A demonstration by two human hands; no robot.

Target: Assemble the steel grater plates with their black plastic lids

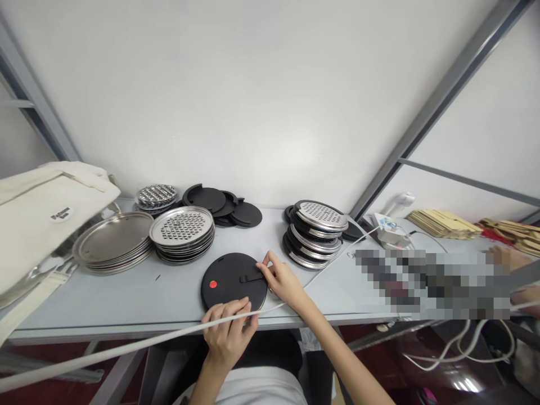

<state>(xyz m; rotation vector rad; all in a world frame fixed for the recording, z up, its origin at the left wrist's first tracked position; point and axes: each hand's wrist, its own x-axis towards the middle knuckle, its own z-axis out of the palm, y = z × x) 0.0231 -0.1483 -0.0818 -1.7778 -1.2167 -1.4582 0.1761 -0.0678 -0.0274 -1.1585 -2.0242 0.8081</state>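
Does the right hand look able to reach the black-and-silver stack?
Probably yes: the stack stands near the right hand, with nothing visible between, though that hand is at the black disc.

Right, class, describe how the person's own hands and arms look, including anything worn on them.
The left hand and right hand are both ungloved. The visible forearms have no sleeves, and no watch or bracelet shows at the wrists. Any ring would be too small to tell. A white garment shows between the arms.
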